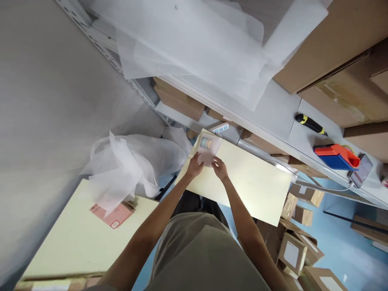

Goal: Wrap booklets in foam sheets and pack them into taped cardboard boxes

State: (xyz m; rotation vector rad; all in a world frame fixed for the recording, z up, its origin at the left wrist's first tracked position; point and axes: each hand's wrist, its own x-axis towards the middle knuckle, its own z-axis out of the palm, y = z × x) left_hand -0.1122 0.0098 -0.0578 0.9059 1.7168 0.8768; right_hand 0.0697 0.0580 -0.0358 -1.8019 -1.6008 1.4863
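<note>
A flat packet lies on the pale yellow board in front of me. Its covering looks like thin translucent white foam, and a picture with orange and teal shows near its far end. At the packet's near left edge, my left hand grips with thumb and fingers curled. My right hand pinches the near right edge. Exactly how the fingertips grip is too small to make out. Bunched white foam sheets sit to the left, partly over pink flat packs.
A pale yellow board is before me, another surface at left. More foam sheets hang over the shelf. On it lie a black-yellow cutter, a tape dispenser and a phone. Cardboard boxes crowd the lower right.
</note>
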